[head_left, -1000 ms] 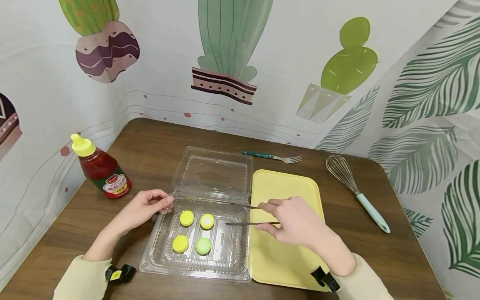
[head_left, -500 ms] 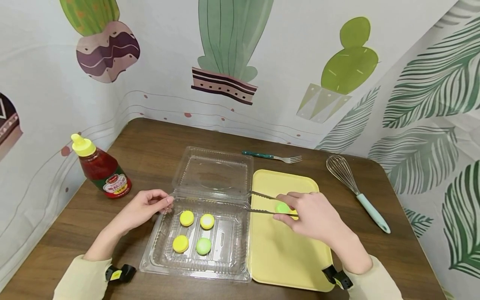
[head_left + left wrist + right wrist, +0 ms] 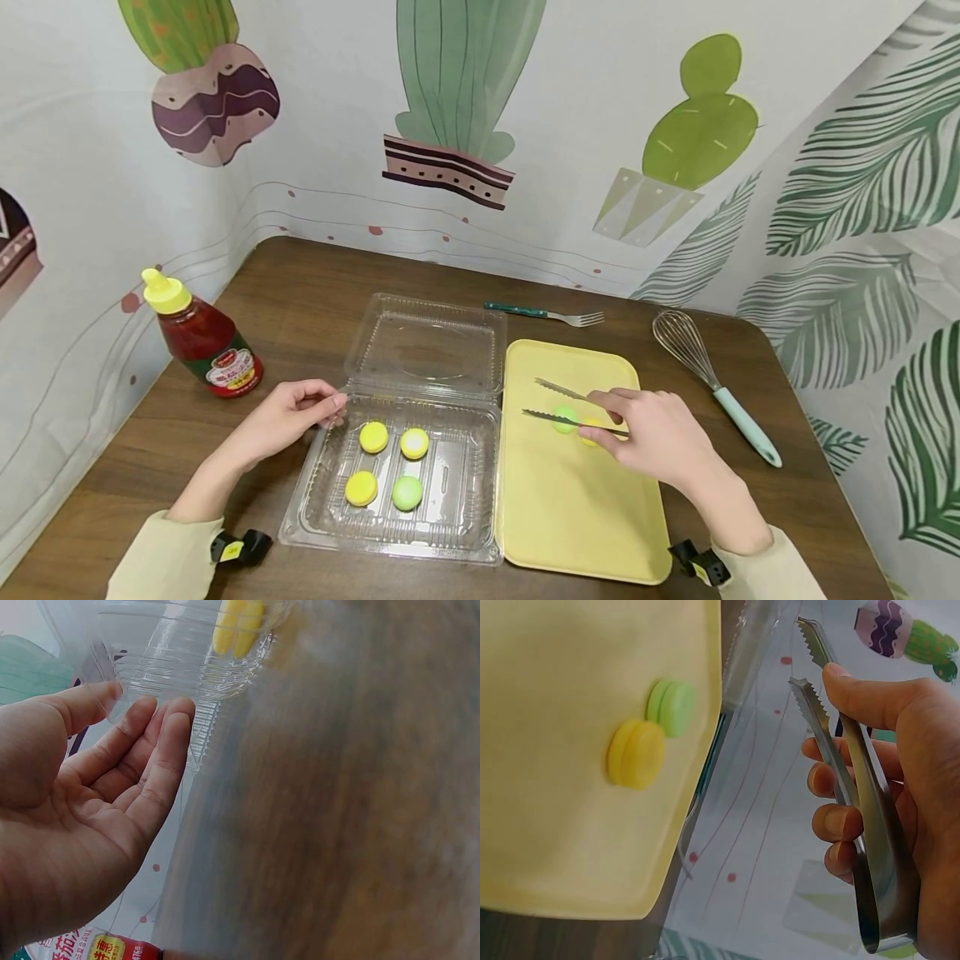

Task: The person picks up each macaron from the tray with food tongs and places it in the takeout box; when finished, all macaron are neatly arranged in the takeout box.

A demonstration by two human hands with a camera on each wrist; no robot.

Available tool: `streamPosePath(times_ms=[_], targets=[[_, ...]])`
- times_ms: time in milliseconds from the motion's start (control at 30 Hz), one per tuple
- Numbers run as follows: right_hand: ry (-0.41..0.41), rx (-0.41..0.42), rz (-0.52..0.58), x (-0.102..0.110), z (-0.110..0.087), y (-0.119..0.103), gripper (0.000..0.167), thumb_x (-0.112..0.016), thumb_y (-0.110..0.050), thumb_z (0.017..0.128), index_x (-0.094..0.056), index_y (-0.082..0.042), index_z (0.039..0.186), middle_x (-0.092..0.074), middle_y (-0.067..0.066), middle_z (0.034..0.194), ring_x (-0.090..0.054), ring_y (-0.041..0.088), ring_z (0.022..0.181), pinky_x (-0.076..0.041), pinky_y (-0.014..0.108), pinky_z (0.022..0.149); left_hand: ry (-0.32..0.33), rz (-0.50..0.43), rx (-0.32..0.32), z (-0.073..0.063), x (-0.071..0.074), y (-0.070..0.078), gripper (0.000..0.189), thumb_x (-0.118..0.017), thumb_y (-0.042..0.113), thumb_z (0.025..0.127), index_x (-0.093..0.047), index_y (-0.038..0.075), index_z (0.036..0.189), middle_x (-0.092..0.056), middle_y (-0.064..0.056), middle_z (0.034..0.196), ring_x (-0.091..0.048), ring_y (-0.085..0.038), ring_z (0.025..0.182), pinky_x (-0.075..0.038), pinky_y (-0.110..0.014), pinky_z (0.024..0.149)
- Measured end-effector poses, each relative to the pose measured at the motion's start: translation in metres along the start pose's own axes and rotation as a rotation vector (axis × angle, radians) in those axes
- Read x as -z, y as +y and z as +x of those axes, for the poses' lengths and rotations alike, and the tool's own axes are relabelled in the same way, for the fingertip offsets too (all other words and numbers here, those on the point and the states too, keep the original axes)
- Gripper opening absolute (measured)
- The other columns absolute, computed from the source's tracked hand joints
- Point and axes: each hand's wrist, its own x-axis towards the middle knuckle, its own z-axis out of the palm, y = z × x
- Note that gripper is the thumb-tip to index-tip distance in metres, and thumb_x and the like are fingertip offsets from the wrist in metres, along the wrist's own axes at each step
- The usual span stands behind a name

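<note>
- The right hand [image 3: 660, 437] holds metal tongs [image 3: 573, 407] over the yellow tray [image 3: 577, 508]. Its fingers are curled round the handles, and the toothed tips stand apart with nothing between them.
- A green macaron [image 3: 670, 706] and a yellow macaron [image 3: 635, 753] lie on the tray, touching each other, just below the tongs.
- The left hand [image 3: 288, 417] rests its nearly straight fingers on the left edge of the clear plastic box [image 3: 397, 475]. Its grip is loose; it steadies the box and clasps nothing.
- Four more macarons [image 3: 390, 464] sit in the box, near its left side.
- The box is light. If the left hand slips, I think it could slide on the bench [image 3: 300, 292].
- The macarons look soft. A hard squeeze could crack one, and a weak squeeze could drop one.
- A ketchup bottle [image 3: 201, 337], a fork [image 3: 543, 314] and a whisk [image 3: 712, 383] lie further off.
</note>
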Motion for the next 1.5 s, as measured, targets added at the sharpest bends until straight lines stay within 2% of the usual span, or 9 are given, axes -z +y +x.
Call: streamPosePath(times_ms=[233,533,1033,1233,1500], targets=[[-0.011,-0.048,0.000,-0.002,-0.009,0.010,0.036,-0.082,-0.043,0.080,-0.075,-0.017,0.103,-0.047,-0.015,0.069,-0.034,0.002,0.051,-0.029,0.023,0.046,0.000,0.005,0.017,-0.001,0.000,0.001,0.027,-0.063,0.026,0.100,-0.068,0.000,0.103,-0.070,-0.011,0.088,-0.063,-0.016,0.076,-0.049,-0.028,0.059],[-0.044,-0.076,-0.009,-0.006,-0.015,0.020,0.039,-0.083,-0.041,0.079,-0.076,-0.014,0.106,-0.046,-0.016,0.067,-0.036,0.002,0.052,-0.030,0.023,0.046,-0.002,0.006,0.020,-0.001,0.001,0.003,0.028,-0.063,0.026,0.100,-0.067,-0.002,0.103,-0.070,-0.011,0.088,-0.064,-0.017,0.077,-0.050,-0.028,0.061],[-0.131,-0.103,-0.003,-0.011,-0.021,0.026,0.027,-0.082,-0.038,0.081,-0.073,-0.020,0.098,-0.039,-0.016,0.060,-0.035,0.002,0.052,-0.028,0.025,0.045,-0.007,-0.009,0.005,0.001,0.000,0.000,0.025,-0.061,0.022,0.101,-0.067,-0.002,0.104,-0.071,-0.013,0.090,-0.067,-0.018,0.081,-0.054,-0.028,0.069],[-0.166,-0.122,-0.002,-0.012,-0.022,0.028,0.031,-0.082,-0.039,0.081,-0.075,-0.017,0.102,-0.039,-0.016,0.059,-0.036,0.003,0.052,-0.029,0.026,0.045,-0.008,-0.012,0.006,0.001,0.000,0.000,0.026,-0.061,0.023,0.102,-0.067,-0.003,0.103,-0.071,-0.013,0.090,-0.067,-0.017,0.080,-0.054,-0.028,0.068],[-0.191,-0.122,-0.009,-0.015,-0.022,0.030,0.029,-0.081,-0.040,0.081,-0.075,-0.018,0.100,-0.039,-0.016,0.058,-0.036,0.003,0.051,-0.031,0.026,0.045,-0.010,-0.016,-0.004,0.001,0.000,-0.001,0.026,-0.061,0.022,0.101,-0.067,-0.003,0.103,-0.072,-0.013,0.090,-0.068,-0.018,0.082,-0.055,-0.028,0.070]])
